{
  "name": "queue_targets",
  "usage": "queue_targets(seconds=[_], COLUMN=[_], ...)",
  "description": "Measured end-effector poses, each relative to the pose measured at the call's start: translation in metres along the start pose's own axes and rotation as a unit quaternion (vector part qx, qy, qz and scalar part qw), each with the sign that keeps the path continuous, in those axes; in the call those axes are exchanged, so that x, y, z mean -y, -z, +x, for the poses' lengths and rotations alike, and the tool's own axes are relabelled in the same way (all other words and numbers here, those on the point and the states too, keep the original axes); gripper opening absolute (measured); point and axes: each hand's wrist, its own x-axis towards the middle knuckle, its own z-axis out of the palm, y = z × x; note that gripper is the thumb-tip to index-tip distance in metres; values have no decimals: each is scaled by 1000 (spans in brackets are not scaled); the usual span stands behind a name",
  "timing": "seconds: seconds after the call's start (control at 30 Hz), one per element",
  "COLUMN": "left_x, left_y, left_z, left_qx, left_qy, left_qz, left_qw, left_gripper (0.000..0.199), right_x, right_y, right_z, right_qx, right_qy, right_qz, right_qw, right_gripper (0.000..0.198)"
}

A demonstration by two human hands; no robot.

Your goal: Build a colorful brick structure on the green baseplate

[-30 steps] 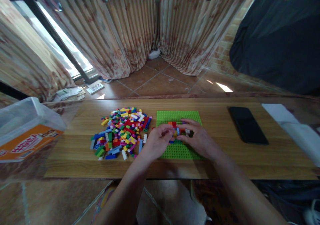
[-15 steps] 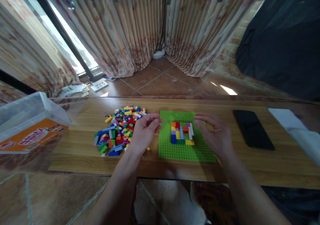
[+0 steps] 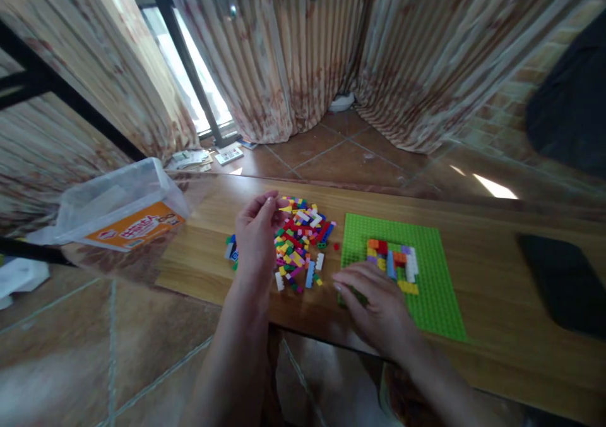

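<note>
My left hand (image 3: 258,234) reaches over the far left part of the pile of toy bricks (image 3: 296,240), thumb and fingertips pinched together; whatever is between them is hidden. The pile is many-coloured and partly covered by that hand. My right hand (image 3: 379,307) hovers over the near left part of the green baseplate (image 3: 435,294), with fingers loosely bent, a gap between thumb and fingers, and no brick visible in it. Behind its knuckles, a flat block of joined bricks (image 3: 400,258) sits on the baseplate, in orange, red, yellow, blue and white; its near left part is hidden.
A clear plastic box with an orange label (image 3: 137,228) stands at the table's left end. A black phone (image 3: 561,282) lies right of the baseplate. A single red brick (image 3: 336,247) lies between pile and plate. The wooden table (image 3: 303,310) has its near edge by my forearms.
The view has turned left. My left hand has moved from the baseplate's left edge to the brick pile. My right hand has moved left and nearer, across the plate.
</note>
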Motion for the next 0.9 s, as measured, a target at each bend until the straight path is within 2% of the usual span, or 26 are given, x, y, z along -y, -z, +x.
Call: queue_targets(seconds=[0.2, 0.5, 0.7, 0.9], left_x=[-15, -32, -38, -44], left_y=[17, 42, 54, 62], left_z=[9, 16, 20, 21], left_qx=[-67, -90, -103, -110], left_qy=[-3, -7, -8, -7], left_qz=[-57, -85, -108, -121], left_qw=[996, 992, 989, 987], left_gripper=[21, 15, 11, 12], right_x=[4, 18, 40, 53], right_y=[-28, -58, -83, -100], right_z=[7, 25, 32, 38], right_qx=[4, -38, 2, 45], right_qy=[26, 58, 88, 66], right_qz=[-16, -47, -59, -70], right_qw=[1000, 997, 994, 994], right_gripper=[9, 15, 22, 19])
